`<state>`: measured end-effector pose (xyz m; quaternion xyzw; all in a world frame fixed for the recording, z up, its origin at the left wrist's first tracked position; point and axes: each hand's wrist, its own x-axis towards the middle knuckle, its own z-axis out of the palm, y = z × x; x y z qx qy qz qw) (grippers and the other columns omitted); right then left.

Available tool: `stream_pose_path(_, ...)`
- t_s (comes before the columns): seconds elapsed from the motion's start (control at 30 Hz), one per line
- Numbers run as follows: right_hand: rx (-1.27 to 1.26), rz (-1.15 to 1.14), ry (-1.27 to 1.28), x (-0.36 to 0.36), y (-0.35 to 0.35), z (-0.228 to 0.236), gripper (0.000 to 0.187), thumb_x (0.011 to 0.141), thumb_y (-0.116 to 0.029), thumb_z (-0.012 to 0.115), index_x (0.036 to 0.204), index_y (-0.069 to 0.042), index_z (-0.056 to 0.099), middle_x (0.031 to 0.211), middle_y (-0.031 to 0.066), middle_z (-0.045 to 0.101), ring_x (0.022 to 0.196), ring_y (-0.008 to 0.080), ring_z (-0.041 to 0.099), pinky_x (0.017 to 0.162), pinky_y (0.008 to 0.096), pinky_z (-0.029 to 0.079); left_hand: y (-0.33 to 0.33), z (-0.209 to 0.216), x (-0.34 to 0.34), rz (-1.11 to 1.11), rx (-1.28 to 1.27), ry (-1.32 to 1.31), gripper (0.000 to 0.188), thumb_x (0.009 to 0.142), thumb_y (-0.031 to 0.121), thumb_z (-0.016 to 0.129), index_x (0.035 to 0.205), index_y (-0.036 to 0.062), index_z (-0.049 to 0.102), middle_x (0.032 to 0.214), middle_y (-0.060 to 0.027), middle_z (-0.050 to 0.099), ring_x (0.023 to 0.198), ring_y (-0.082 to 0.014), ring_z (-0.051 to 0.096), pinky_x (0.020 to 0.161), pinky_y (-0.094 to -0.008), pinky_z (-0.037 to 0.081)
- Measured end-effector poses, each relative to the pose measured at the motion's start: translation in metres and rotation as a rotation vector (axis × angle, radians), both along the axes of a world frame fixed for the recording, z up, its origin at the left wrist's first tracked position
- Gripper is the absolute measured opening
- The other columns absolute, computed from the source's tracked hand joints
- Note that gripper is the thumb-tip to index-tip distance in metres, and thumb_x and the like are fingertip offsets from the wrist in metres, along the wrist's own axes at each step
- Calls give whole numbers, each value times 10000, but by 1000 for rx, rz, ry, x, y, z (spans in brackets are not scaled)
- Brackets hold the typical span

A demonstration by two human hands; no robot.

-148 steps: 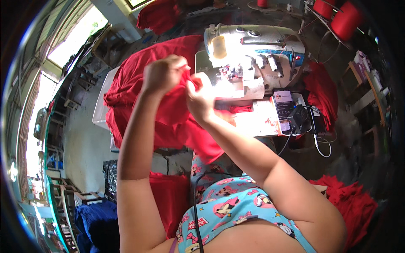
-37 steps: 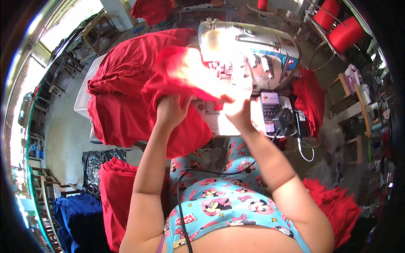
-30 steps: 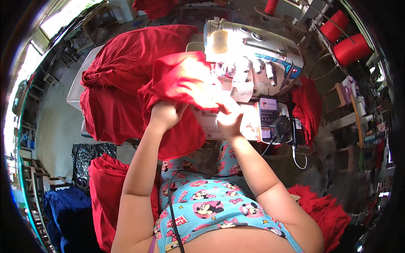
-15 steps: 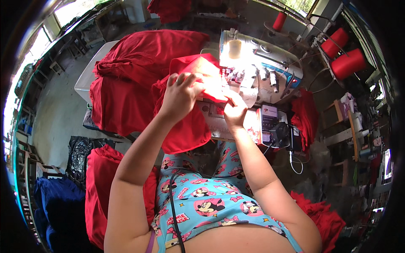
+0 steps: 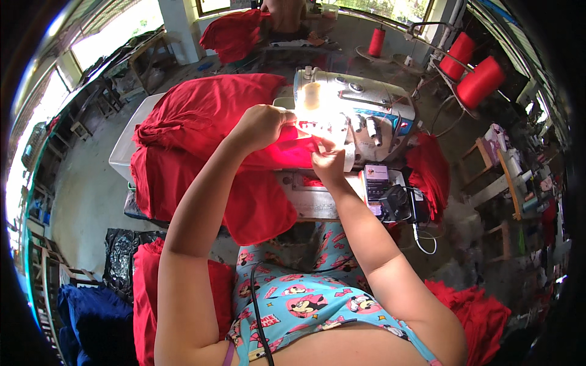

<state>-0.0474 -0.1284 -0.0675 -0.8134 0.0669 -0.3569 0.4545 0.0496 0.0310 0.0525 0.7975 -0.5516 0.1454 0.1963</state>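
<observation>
L hand (image 5: pixel 264 127) just above frame ctr, fingers curled in at the red cloth (image 5: pixel 284 155); glare washes out the tips, can't tell if it's gripping. R hand (image 5: pixel 329 165) a bit R of ctr, pinching cloth's R edge btwn thumb & fingers. Cloth sits just above mid-frame, by the needle end of the sewing machine (image 5: pixel 381 100), upper ctr-R. Red pile (image 5: pixel 201 110) w/ white bin (image 5: pixel 128 143) under it, upper L. Thread cones (image 5: pixel 481 83) upper R; navy pile (image 5: pixel 97 317) lower L.
</observation>
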Motion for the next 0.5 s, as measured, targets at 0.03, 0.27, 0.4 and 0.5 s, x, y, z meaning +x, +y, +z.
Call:
stream_pose_path(0.03, -388, -118, -308, -3, 2, 6, 249, 736, -71, 693, 983, -59, 674, 732, 88, 666, 515, 190, 613, 468, 285, 475, 2, 0, -2, 36, 3, -10, 241, 735, -5, 528, 935, 71, 639, 861, -150, 652, 805, -329, 639, 691, -409, 500)
stream_pose_path(0.27, -395, -97, -500, -1, 8, 14, 220, 732, -80, 756, 937, -76, 677, 748, 62, 669, 637, 199, 641, 568, 305, 504, 4, 10, -29, 46, -207, -392, 167, 741, 33, 571, 890, 83, 626, 879, -86, 667, 783, -320, 627, 716, -405, 485)
stream_pose_path(0.4, -536, -106, -521, -14, 1, 47, 297, 693, -98, 763, 972, -101, 664, 828, 47, 673, 710, 209, 633, 632, 333, 485, 26, 19, -95, 11, 17, 813, 290, 751, 215, 699, 1002, 80, 644, 1003, -125, 633, 964, -272, 595, 854, -400, 459)
stream_pose_path(0.5, -480, -76, -582, -17, 29, 64, 389, 651, -72, 733, 1027, -122, 645, 871, 33, 661, 753, 214, 622, 703, 348, 490, 28, -31, -74, 482, -99, -62, 803, 686, 186, 770, 1337, 3, 337, 1339, -266, 345, 1218, -410, 404, 979, -470, 398)
